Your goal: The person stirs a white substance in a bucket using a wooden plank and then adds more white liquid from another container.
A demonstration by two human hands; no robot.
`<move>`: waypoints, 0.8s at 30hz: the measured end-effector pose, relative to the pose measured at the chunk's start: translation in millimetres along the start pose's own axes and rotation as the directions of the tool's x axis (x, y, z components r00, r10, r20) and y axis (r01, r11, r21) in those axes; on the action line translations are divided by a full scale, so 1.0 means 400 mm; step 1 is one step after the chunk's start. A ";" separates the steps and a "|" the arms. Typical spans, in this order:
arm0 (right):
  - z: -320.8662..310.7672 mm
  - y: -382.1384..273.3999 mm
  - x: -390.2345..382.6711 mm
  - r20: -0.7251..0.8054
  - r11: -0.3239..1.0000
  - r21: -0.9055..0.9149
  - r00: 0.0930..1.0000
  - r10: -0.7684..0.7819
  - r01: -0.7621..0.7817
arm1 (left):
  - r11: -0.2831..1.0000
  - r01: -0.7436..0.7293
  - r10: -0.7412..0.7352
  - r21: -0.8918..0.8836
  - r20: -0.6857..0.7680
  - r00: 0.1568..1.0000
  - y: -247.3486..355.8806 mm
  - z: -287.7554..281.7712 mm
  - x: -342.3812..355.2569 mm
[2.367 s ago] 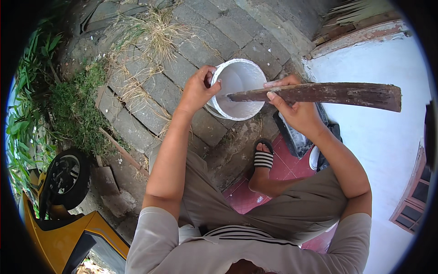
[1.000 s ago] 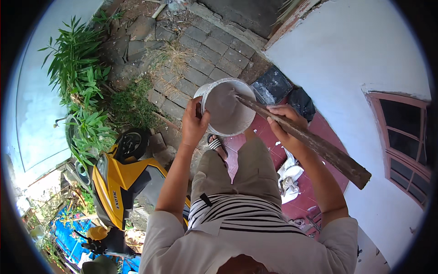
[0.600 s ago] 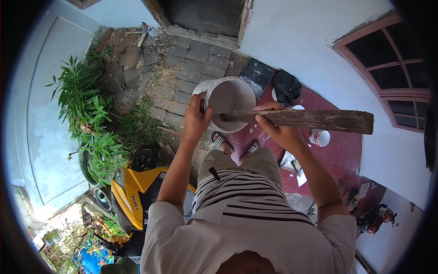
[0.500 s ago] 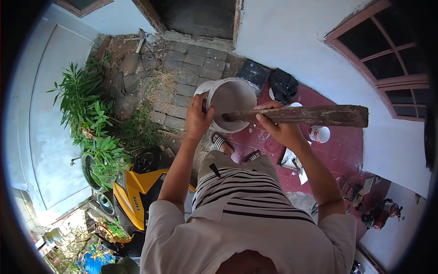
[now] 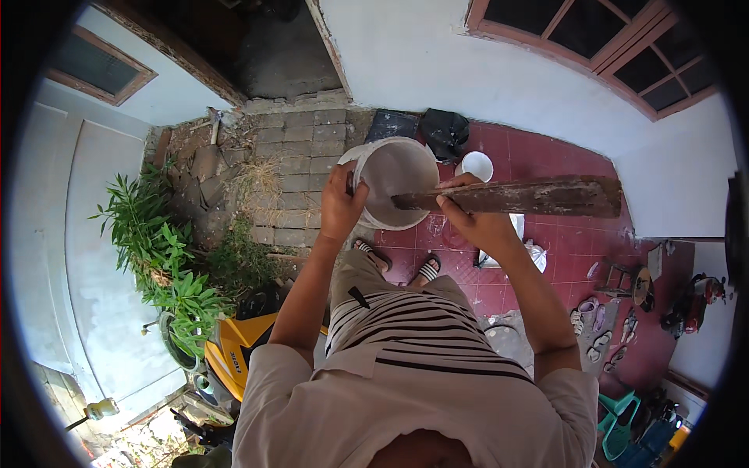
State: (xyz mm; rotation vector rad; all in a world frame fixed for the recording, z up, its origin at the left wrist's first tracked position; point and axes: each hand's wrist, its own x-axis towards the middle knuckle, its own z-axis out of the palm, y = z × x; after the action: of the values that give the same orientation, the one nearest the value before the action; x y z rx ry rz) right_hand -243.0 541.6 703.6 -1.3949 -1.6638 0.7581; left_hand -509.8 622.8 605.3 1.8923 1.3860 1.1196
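The person's left hand [image 5: 342,209] grips the rim of a whitish bucket [image 5: 409,165], with the thumb on the inner side and the other fingers outside. The bucket is tilted in front of the person, its mouth facing the head. The right hand [image 5: 480,222] has its fingers closed around a long brown wooden plank [image 5: 538,196]; the narrow end is inside the bucket, while the broad end points to the right. The plank and the right forearm hide a part of the floor below.

Beyond the bucket, near the wall, are a dark flat object [image 5: 392,125] and, just beside it, a black plastic bag [image 5: 445,132]. A smaller white bucket [image 5: 477,165] stands close to this bag. Farther right there are a small stool [image 5: 620,285], several pairs of footwear [image 5: 601,343] and a green plastic chair [image 5: 620,425]. On the left side are leafy plants [image 5: 148,234] and a yellow motorbike [image 5: 234,343], partly covered by the left arm.

The floor [image 5: 562,273] is of red tiles with pale spots; grey paving blocks [image 5: 296,168] lead to a dark doorway [image 5: 273,62]. The white wall [image 5: 546,93] has a pink-framed window [image 5: 608,54].
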 end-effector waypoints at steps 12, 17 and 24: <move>-0.099 0.010 -0.065 -0.304 0.991 -0.125 0.953 0.015 -0.055 | 0.969 -0.162 0.183 -0.187 0.102 0.978 0.060 0.154 0.047; -0.081 -0.050 -0.092 -0.246 0.976 -0.043 0.950 0.194 -0.211 | 0.970 -0.082 0.115 -0.230 0.138 0.984 0.059 0.178 0.091; -0.092 -0.006 -0.082 -0.397 0.961 -0.103 0.897 0.197 -0.257 | 0.970 -0.124 0.183 -0.210 0.291 0.939 0.049 0.193 0.130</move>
State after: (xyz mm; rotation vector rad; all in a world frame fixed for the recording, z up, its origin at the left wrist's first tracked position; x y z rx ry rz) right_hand -210.2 507.2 716.7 -1.7435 -1.2859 0.4491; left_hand -427.1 669.4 597.3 1.9620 0.9397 0.9378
